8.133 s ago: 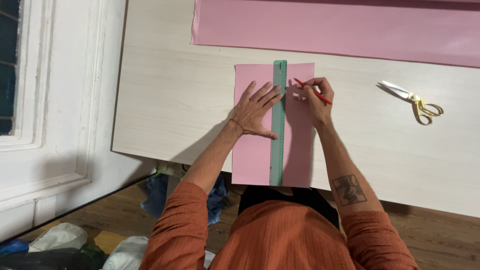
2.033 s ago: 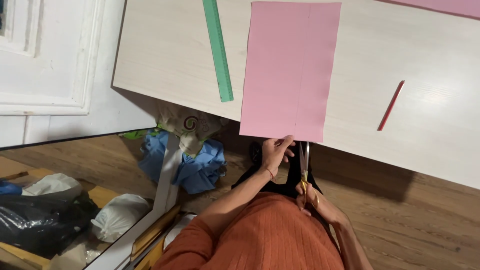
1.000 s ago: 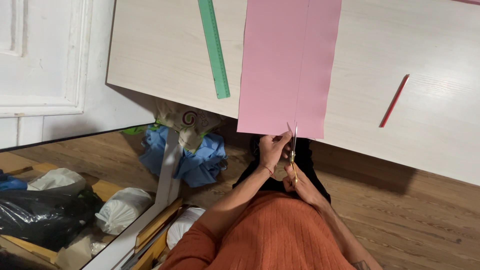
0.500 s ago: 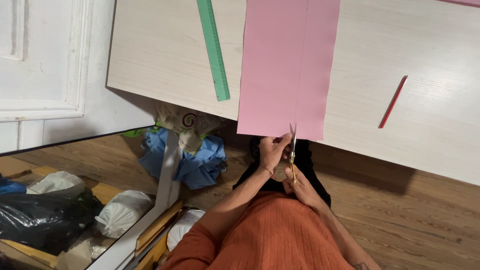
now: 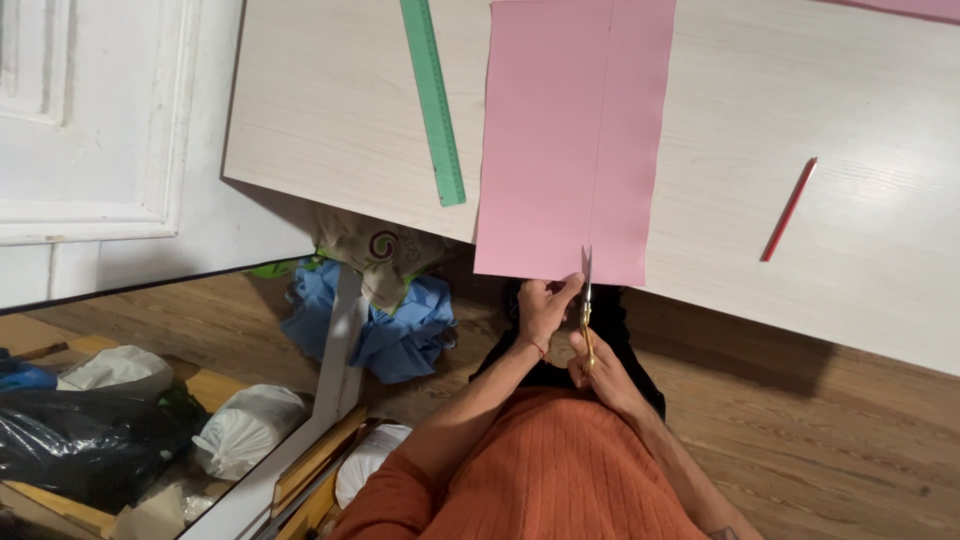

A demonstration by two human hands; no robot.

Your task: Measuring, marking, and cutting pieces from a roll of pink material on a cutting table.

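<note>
A pink sheet of paper [image 5: 575, 140] lies on the pale wooden table [image 5: 330, 110], its near edge hanging over the table's front edge. A faint line runs down its length. My left hand [image 5: 545, 305] pinches the sheet's near edge. My right hand [image 5: 595, 365] grips yellow-handled scissors [image 5: 587, 305], whose blades point up at the paper's near edge on that line.
A green ruler [image 5: 433, 95] lies left of the sheet. A red pencil [image 5: 789, 209] rests on the table to the right. Below the table are blue fabric [image 5: 380, 320], bags and white bundles [image 5: 245, 425] on the wooden floor.
Over the last second the scissor blades have stayed at the sheet's near edge, shifting very little. Eight seconds ago I held the ruler and pencil on the sheet; they now lie aside.
</note>
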